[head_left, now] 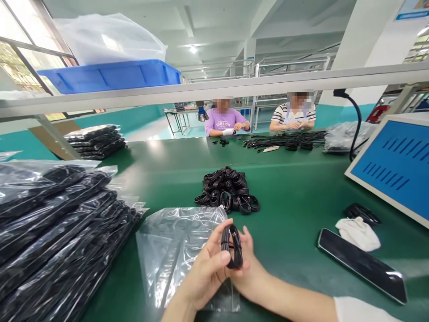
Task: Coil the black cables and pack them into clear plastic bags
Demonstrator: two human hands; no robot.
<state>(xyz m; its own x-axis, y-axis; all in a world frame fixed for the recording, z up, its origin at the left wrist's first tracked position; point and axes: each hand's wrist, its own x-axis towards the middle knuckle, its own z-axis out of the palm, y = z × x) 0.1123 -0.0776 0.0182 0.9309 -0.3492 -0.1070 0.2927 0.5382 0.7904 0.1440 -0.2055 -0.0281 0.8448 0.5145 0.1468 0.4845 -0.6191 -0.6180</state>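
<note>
A coiled black cable (231, 246) is held up in front of me, over the near part of the green table. My left hand (209, 264) closes on it, thumb in front and fingers behind. My right hand (250, 268) is at the coil's right side, its fingers partly hidden behind the coil, so its grip is unclear. Under and left of my hands lies a clear plastic bag (167, 255), flat on the table. Just beyond them sits a pile of coiled black cables (226, 188).
Bagged black cables (60, 232) are stacked high at left, with a smaller stack (97, 141) behind. At right are a phone (362, 264), a white cloth (358, 233) and a blue-fronted box (398, 156). A shelf (234, 87) crosses above. Two people work across the table.
</note>
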